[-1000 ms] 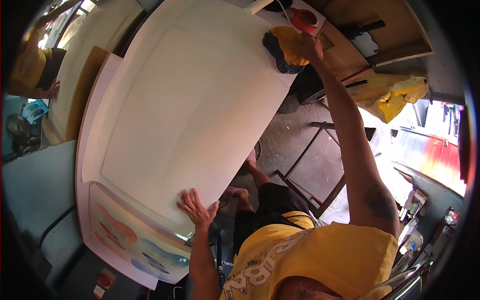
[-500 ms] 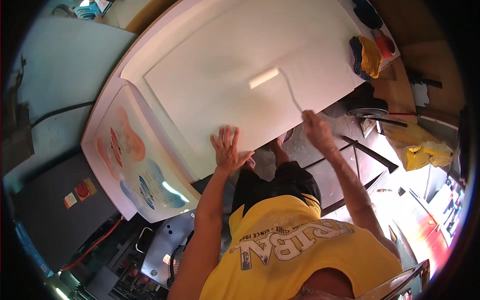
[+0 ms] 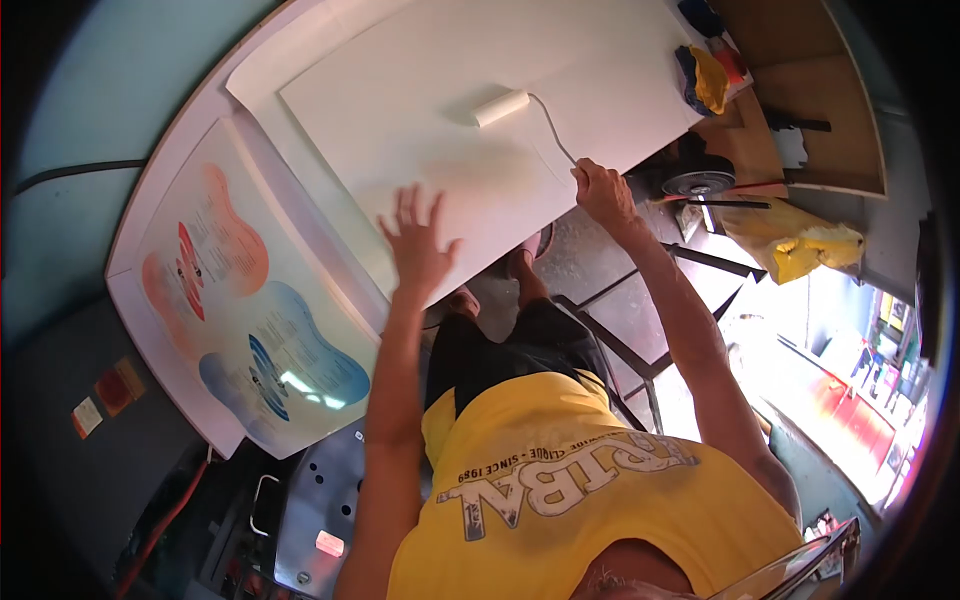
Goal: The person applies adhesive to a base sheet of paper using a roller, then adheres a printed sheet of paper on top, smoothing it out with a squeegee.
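Observation:
My right hand (image 3: pixel 602 192) is closed around the handle of a small paint roller. Its white roller sleeve (image 3: pixel 501 108) lies on a large white sheet (image 3: pixel 400 90), joined to the handle by a thin bent wire frame (image 3: pixel 551 125). My left hand (image 3: pixel 418 245) has its fingers spread over the near edge of the same sheet, slightly blurred and holding nothing. Left of it, a printed panel (image 3: pixel 255 300) with red and blue rounded shapes rests on the table.
Folded yellow and dark cloth (image 3: pixel 708 80) sits at the table's far right, beside a red item (image 3: pixel 732 62). A black fan (image 3: pixel 699 176) stands below the right edge. A dark metal frame (image 3: pixel 715 262) is on the floor, near a yellow bag (image 3: pixel 815 255).
The view has shifted, so the table appears farther up and left. My left hand has moved left relative to the sheet. My right hand keeps its hold on the roller.

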The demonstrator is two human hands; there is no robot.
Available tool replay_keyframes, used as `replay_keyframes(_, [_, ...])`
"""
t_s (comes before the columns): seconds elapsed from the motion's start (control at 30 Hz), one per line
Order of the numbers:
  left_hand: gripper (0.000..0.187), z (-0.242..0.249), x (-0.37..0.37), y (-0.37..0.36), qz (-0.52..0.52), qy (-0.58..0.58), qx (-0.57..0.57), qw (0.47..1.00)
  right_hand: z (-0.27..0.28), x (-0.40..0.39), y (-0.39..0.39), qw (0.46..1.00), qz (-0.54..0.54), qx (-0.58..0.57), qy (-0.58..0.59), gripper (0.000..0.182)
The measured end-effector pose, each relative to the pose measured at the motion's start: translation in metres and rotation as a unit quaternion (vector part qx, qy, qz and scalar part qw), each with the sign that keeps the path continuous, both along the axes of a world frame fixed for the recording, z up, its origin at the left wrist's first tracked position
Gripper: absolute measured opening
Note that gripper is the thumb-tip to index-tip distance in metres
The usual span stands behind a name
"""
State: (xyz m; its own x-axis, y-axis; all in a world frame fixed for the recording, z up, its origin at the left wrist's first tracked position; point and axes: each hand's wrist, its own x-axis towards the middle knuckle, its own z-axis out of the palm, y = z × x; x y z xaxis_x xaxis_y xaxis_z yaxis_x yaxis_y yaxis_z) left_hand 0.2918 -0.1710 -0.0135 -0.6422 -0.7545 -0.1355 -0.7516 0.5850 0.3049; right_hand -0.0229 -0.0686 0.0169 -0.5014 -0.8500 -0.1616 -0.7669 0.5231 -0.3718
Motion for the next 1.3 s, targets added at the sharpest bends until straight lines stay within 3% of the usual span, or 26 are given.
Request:
replay_keyframes(0.17, [0.115, 0.018, 0.067, -0.065, 0.018, -0.122, 0.103, 0.987, -0.001, 0.011, 0.076, 1.0, 0.003, -0.008, 0.027, 0.015])
replay_keyframes(0.3, [0.115, 0.01, 0.076, -0.068, 0.013, -0.093, 0.113, 0.989, 0.001, 0.022, 0.156, 0.999, 0.007, -0.041, 0.019, 0.013])
replay_keyframes(0.47, [0.115, 0.005, 0.08, -0.066, 0.005, -0.081, 0.102, 0.991, 0.04, 0.036, 0.208, 1.0, -0.016, 0.016, -0.011, 0.013])
replay_keyframes(0.6, [0.118, 0.006, 0.078, -0.065, 0.008, -0.077, 0.108, 0.991, 0.047, 0.004, 0.194, 0.999, -0.024, -0.043, 0.02, 0.013])
replay_keyframes(0.73, [0.12, 0.005, 0.078, -0.067, 0.013, -0.068, 0.103, 0.992, 0.039, -0.031, 0.102, 0.993, -0.032, -0.116, 0.02, 0.015])
replay_keyframes(0.8, [0.121, 0.003, 0.08, -0.066, 0.007, -0.067, 0.094, 0.993, 0.015, -0.052, 0.074, 0.998, 0.03, -0.003, 0.052, 0.021])
replay_keyframes(0.9, [0.122, 0.002, 0.077, -0.066, 0.002, -0.065, 0.104, 0.992, -0.018, -0.053, 0.09, 0.999, -0.017, -0.014, 0.031, 0.019])
replay_keyframes(1.13, [0.124, 0.008, 0.073, -0.065, 0.011, -0.08, 0.112, 0.99, 0.019, -0.034, 0.234, 1.0, -0.023, -0.011, -0.016, 0.019])
replay_keyframes(1.23, [0.123, 0.007, 0.071, -0.064, 0.018, -0.084, 0.114, 0.99, 0.027, -0.051, 0.227, 0.998, -0.028, -0.058, -0.017, 0.017])
replay_keyframes(1.27, [0.124, 0.005, 0.073, -0.063, 0.015, -0.079, 0.111, 0.991, 0.031, -0.059, 0.209, 0.998, -0.057, -0.017, -0.02, 0.017])
replay_keyframes(1.3, [0.124, 0.002, 0.075, -0.064, 0.011, -0.074, 0.11, 0.991, 0.023, -0.068, 0.189, 0.996, -0.042, -0.08, -0.012, 0.017])
